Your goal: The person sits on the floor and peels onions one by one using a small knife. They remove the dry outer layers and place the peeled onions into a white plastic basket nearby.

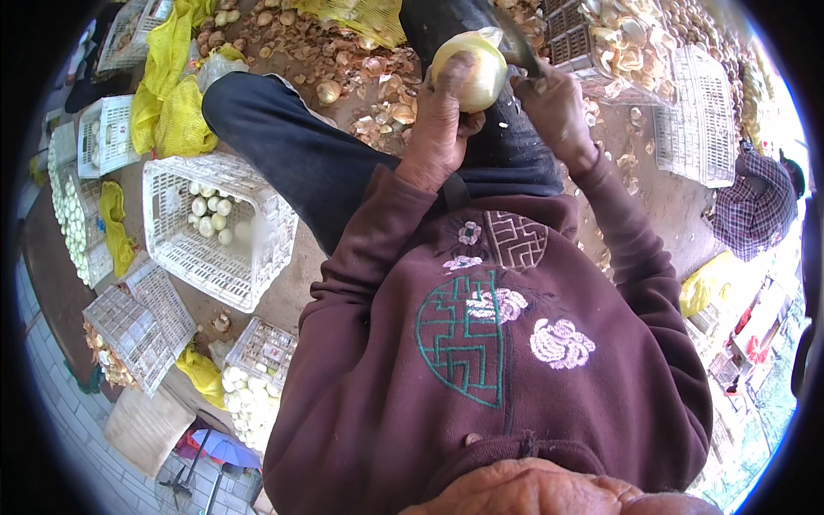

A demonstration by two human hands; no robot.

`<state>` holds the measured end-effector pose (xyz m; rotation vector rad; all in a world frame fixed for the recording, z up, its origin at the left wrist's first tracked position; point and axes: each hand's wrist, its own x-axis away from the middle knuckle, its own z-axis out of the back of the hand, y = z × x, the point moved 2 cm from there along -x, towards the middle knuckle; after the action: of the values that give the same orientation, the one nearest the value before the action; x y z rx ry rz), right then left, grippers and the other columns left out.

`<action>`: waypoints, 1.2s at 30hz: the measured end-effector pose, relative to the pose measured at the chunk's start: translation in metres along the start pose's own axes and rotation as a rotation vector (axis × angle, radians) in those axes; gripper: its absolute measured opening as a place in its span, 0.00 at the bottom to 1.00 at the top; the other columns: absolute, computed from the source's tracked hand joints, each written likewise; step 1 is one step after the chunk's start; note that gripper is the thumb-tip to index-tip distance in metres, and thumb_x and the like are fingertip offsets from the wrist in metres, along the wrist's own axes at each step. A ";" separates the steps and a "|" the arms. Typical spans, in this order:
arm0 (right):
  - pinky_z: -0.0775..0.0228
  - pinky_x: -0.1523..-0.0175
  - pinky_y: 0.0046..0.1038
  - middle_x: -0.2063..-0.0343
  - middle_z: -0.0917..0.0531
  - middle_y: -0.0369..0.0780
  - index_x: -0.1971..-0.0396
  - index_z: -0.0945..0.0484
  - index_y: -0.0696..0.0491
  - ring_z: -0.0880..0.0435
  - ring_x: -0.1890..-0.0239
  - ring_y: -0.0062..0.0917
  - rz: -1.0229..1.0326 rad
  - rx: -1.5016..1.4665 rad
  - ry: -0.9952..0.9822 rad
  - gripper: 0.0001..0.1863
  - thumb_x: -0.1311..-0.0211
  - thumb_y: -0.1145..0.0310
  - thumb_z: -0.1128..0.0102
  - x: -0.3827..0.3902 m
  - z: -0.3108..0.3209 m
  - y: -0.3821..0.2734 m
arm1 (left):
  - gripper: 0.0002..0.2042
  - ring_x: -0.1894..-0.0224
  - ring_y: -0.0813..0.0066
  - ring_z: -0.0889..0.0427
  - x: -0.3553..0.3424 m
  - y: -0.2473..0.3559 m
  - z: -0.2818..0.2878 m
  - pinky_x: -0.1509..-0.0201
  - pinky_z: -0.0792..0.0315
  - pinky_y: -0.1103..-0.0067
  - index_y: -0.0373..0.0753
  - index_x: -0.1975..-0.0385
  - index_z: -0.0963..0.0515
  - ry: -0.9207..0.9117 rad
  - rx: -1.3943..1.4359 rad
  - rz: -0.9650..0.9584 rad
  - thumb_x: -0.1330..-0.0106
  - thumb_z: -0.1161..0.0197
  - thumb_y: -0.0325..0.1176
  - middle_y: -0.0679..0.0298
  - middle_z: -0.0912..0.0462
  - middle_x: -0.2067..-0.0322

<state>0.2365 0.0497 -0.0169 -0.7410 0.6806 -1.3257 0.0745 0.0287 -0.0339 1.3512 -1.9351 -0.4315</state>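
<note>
Onion [472,75]: above the dark trousers [512,159], cupped in the left grip [448,107], with thumb laid across the near side. Right grip [554,107]: clenched, apparently around the hidden handle of a dark-bladed knife [518,50]; blade close beside the onion, contact impossible to confirm. Step, as judged: trimming the loose skin [492,36] at the far end. Position left thumb and fingertips clear of the edge. Use short, shallow strokes, directed away from palm and thigh. Rotate the onion between strokes; avoid gouging the pale flesh.
</note>
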 end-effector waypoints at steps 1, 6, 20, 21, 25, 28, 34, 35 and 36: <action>0.33 0.75 0.22 0.83 0.23 0.32 0.52 0.22 0.47 0.26 0.82 0.15 -0.135 -0.213 -0.064 0.18 0.43 0.74 0.48 -0.001 0.002 0.003 | 0.22 0.77 0.85 0.27 0.001 0.001 0.000 0.81 0.35 0.87 0.43 0.58 0.29 -0.029 0.024 0.028 0.44 0.34 0.50 0.69 0.24 0.71; 0.38 0.75 0.16 0.81 0.25 0.27 0.54 0.21 0.54 0.32 0.80 0.09 -0.090 -0.272 -0.013 0.15 0.41 0.73 0.46 0.006 0.013 -0.002 | 0.21 0.79 0.85 0.27 0.001 0.004 0.001 0.84 0.35 0.87 0.41 0.58 0.30 0.055 -0.054 -0.057 0.43 0.34 0.47 0.67 0.24 0.71; 0.31 0.69 0.17 0.75 0.20 0.32 0.69 0.18 0.55 0.24 0.75 0.12 0.197 -0.470 0.124 0.03 0.44 0.75 0.36 0.013 0.018 -0.030 | 0.26 0.57 0.80 0.26 0.015 0.011 -0.016 0.52 0.27 0.82 0.36 0.51 0.36 -0.246 -0.284 -0.222 0.47 0.30 0.32 0.62 0.28 0.57; 0.31 0.68 0.18 0.75 0.19 0.33 0.69 0.18 0.55 0.23 0.74 0.12 0.241 -0.397 0.113 0.03 0.44 0.74 0.36 0.014 0.021 -0.030 | 0.27 0.57 0.80 0.26 0.012 0.009 -0.016 0.52 0.27 0.82 0.36 0.51 0.36 -0.249 -0.281 -0.219 0.48 0.30 0.32 0.62 0.28 0.57; 0.30 0.69 0.18 0.75 0.18 0.33 0.69 0.18 0.56 0.23 0.75 0.13 0.097 -0.588 0.126 0.06 0.46 0.72 0.34 0.020 0.013 -0.018 | 0.29 0.56 0.79 0.26 0.005 0.004 -0.011 0.51 0.28 0.82 0.37 0.50 0.37 -0.258 -0.341 -0.321 0.53 0.30 0.29 0.63 0.29 0.56; 0.33 0.72 0.16 0.74 0.20 0.31 0.70 0.19 0.56 0.24 0.76 0.13 -0.099 -0.909 0.115 0.08 0.46 0.68 0.33 0.024 0.009 -0.014 | 0.32 0.54 0.78 0.27 0.004 0.006 -0.012 0.49 0.29 0.80 0.36 0.50 0.37 -0.279 -0.511 -0.453 0.57 0.30 0.29 0.63 0.29 0.56; 0.34 0.75 0.17 0.81 0.25 0.29 0.73 0.25 0.53 0.27 0.80 0.13 -0.328 -1.643 -0.182 0.07 0.41 0.67 0.40 0.022 0.005 0.004 | 0.34 0.51 0.76 0.29 0.002 0.001 -0.009 0.46 0.31 0.79 0.37 0.48 0.37 -0.348 -0.557 -0.466 0.60 0.31 0.28 0.62 0.30 0.54; 0.32 0.75 0.17 0.81 0.25 0.30 0.73 0.26 0.53 0.27 0.81 0.13 -0.396 -1.771 -0.193 0.06 0.41 0.67 0.40 0.022 0.004 0.005 | 0.34 0.51 0.76 0.29 0.003 0.000 -0.008 0.46 0.31 0.79 0.37 0.48 0.36 -0.367 -0.530 -0.452 0.60 0.32 0.28 0.63 0.30 0.54; 0.31 0.75 0.18 0.81 0.24 0.30 0.73 0.26 0.53 0.26 0.81 0.14 -0.463 -1.899 -0.204 0.06 0.40 0.68 0.41 0.022 0.004 0.008 | 0.35 0.50 0.76 0.29 0.004 -0.001 -0.009 0.45 0.31 0.79 0.36 0.46 0.37 -0.410 -0.479 -0.407 0.61 0.33 0.28 0.63 0.30 0.53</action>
<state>0.2469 0.0291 -0.0209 -2.5883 1.6094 -0.5811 0.0807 0.0262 -0.0267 1.3949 -1.6882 -1.3669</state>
